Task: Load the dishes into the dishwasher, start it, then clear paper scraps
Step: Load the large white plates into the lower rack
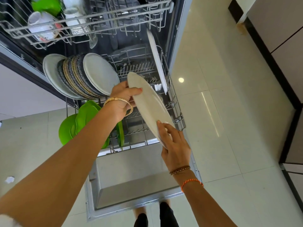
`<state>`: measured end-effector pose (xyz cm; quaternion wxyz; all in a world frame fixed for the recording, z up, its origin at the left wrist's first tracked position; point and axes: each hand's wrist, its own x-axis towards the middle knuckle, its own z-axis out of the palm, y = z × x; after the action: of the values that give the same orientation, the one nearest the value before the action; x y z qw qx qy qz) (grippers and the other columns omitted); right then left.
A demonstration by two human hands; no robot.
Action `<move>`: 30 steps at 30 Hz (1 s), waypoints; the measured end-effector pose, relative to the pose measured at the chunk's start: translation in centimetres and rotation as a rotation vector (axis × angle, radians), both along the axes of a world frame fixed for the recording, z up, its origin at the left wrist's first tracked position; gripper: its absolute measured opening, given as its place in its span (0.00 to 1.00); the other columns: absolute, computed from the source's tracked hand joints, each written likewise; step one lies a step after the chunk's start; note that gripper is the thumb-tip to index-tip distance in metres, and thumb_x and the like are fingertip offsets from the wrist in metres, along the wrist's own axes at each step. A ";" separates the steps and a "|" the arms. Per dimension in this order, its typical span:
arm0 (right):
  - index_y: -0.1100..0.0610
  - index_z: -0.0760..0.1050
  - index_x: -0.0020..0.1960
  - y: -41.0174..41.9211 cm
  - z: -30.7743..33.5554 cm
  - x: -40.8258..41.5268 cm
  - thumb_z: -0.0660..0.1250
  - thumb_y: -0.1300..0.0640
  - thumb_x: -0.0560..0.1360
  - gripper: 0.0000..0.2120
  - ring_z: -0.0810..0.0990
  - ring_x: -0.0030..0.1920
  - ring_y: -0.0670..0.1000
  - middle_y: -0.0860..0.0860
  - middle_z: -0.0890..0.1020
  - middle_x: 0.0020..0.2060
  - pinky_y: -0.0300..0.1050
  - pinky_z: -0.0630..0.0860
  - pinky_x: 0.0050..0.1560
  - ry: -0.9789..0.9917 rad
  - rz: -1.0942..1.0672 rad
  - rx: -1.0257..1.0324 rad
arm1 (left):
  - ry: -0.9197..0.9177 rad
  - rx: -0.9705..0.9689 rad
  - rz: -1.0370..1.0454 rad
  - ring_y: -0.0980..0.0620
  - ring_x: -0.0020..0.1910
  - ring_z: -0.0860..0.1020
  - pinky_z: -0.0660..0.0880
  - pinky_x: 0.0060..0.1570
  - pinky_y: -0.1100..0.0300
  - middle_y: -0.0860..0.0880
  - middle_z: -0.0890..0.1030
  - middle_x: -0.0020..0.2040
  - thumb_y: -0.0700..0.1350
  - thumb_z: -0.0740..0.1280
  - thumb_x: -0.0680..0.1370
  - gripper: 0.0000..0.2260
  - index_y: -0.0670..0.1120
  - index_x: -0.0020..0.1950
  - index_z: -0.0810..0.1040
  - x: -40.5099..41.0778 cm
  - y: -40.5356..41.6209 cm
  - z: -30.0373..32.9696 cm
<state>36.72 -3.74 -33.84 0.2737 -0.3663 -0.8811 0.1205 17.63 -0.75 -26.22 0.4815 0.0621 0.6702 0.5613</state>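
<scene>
I hold a large pale plate (148, 104) on edge over the pulled-out lower rack (177, 112) of the open dishwasher. My left hand (123, 100) grips its far rim, thumb on the plate's face. My right hand (175, 143) grips its near rim from below. A row of grey and patterned plates (77, 77) stands at the rack's left, with green plates (78, 125) nearer me. A white flat plate (157, 63) stands along the rack's right side. The upper rack (91, 20) holds white mugs (41, 25) and a green bowl (46, 4).
The open dishwasher door (131, 177) lies flat in front of my feet. A white paper scrap (9, 179) lies on the tiled floor at the left. Cabinets (278, 46) with a dark plinth run along the right.
</scene>
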 end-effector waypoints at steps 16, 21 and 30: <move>0.48 0.50 0.71 1.0 -1.0 -0.7 0.81 0.70 0.49 0.61 0.83 0.39 0.57 0.57 0.82 0.51 0.52 0.74 0.15 -0.265 -0.086 -0.238 | -0.062 -0.052 0.013 0.50 0.42 0.76 0.75 0.40 0.57 0.48 0.76 0.41 0.33 0.64 0.75 0.15 0.42 0.61 0.73 1.4 2.3 -2.4; 0.53 0.61 0.68 2.6 1.9 -3.4 0.82 0.68 0.48 0.53 0.84 0.39 0.55 0.57 0.82 0.52 0.49 0.76 0.18 -0.136 -0.087 -0.130 | 0.002 0.071 0.091 0.53 0.35 0.76 0.74 0.27 0.66 0.48 0.77 0.38 0.34 0.67 0.72 0.08 0.47 0.44 0.74 -0.7 3.1 1.0; 0.54 0.60 0.68 8.5 1.6 -10.7 0.78 0.69 0.55 0.47 0.84 0.41 0.55 0.57 0.81 0.54 0.47 0.76 0.18 -0.025 -0.035 -0.030 | -0.019 0.272 0.133 0.52 0.42 0.77 0.78 0.36 0.60 0.50 0.78 0.43 0.30 0.63 0.73 0.18 0.48 0.56 0.72 -4.8 5.7 1.3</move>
<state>26.03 4.74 -32.26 0.2590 -0.3872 -0.8761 0.1242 12.78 4.95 -24.92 0.4364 0.0769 0.5861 0.6783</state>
